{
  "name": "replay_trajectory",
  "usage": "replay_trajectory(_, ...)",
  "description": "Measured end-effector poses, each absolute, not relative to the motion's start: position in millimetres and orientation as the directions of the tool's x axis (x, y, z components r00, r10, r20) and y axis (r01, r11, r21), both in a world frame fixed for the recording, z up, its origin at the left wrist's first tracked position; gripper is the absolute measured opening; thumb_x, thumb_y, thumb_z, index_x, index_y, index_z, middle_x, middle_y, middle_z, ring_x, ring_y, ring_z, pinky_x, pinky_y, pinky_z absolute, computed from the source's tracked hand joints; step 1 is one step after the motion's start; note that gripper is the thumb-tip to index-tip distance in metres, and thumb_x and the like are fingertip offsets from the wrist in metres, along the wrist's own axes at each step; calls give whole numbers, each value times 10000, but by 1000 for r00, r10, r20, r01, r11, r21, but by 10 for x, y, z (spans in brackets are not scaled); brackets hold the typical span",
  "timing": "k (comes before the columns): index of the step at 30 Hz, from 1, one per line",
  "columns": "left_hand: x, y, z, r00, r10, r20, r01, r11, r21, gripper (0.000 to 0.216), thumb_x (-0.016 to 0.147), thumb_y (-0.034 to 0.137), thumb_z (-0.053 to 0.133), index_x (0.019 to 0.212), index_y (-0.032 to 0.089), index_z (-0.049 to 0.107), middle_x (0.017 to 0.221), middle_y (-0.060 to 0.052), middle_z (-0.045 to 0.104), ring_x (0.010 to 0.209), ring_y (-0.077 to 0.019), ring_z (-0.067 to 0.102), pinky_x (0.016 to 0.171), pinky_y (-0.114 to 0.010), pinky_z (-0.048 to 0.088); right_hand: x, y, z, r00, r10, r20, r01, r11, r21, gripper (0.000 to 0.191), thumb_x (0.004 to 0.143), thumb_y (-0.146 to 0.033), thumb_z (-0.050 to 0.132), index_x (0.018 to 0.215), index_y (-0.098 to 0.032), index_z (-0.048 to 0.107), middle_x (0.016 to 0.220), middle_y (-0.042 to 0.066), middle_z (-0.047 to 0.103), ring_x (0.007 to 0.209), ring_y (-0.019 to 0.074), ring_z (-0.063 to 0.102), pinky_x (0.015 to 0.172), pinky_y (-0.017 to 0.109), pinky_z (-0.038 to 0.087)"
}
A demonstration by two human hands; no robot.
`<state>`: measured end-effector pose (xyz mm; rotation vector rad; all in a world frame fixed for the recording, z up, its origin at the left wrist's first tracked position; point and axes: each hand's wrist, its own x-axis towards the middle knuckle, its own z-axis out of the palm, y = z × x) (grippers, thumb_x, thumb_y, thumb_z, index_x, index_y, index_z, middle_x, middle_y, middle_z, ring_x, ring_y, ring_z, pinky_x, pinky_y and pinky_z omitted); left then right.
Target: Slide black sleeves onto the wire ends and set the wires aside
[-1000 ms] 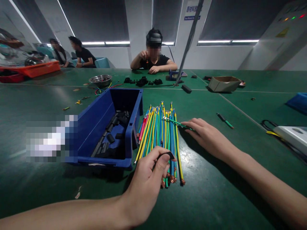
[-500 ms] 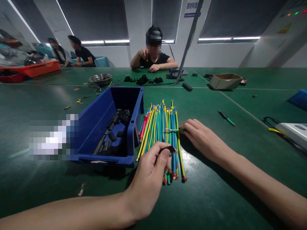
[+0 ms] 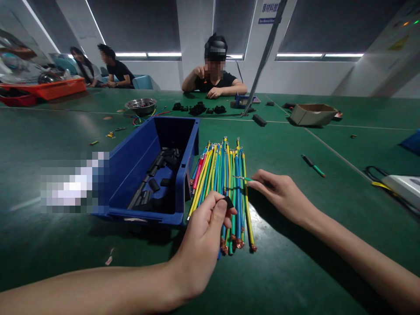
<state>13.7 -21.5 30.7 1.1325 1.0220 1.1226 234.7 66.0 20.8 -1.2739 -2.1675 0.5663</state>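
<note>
In the head view, the left hand (image 3: 203,232), at the lower centre of the frame, grips a black piece (image 3: 229,201) between thumb and fingers. The right hand (image 3: 278,192), right of centre, pinches a short green wire (image 3: 246,178), its metal end pointing left across a row of coloured wires (image 3: 215,166) at the centre. Left of the row, a blue bin (image 3: 131,166) holds black tubes (image 3: 154,185). At the upper centre, a person (image 3: 226,81) sits across the green table (image 3: 295,271).

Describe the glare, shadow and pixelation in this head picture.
Head view: glare whitens the table beside the wires; head view: a dark shadow lies below the right hand; head view: mosaic blocks cover a bright patch left of the blue bin.
</note>
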Motion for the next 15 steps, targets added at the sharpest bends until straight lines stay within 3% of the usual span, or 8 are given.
replay_trajectory(5, 135, -226, 342, 190, 981, -46, -130, 72, 989, 365, 1063, 528, 541, 896, 205, 574, 820, 6, 545, 752, -151, 536, 666, -253, 470, 2260, 589, 237, -370, 915, 163, 672, 384, -633, 642, 971, -756, 440, 602, -231, 459, 565, -30, 436, 542, 130, 400, 513, 284, 306)
replay_trajectory(9, 125, -248, 317, 214, 976, -43, -91, 64, 994, 267, 1095, 434, 510, 1038, 210, 644, 849, 7, 548, 771, -144, 525, 704, -243, 467, 2266, 582, 235, -388, 912, 131, 674, 378, -635, 664, 968, -770, 416, 583, -230, 448, 547, -34, 393, 520, 125, 374, 488, 281, 285)
replay_trajectory(13, 102, -244, 313, 231, 971, -68, -59, 84, 995, 297, 1088, 449, 515, 1107, 208, 688, 834, 4, 549, 731, -142, 525, 655, -233, 469, 2320, 582, 248, -401, 893, 203, 668, 437, -603, 644, 995, -730, 399, 582, -235, 399, 542, -39, 371, 504, 119, 370, 478, 269, 297)
replay_trajectory(15, 89, -238, 319, 228, 972, -53, -28, 61, 998, 324, 1088, 467, 516, 1130, 212, 712, 846, -5, 571, 751, -148, 538, 646, -224, 470, 2347, 557, 272, -398, 873, 282, 677, 487, -552, 595, 1015, -670, 420, 609, -237, 450, 527, -41, 396, 487, 119, 374, 484, 272, 301)
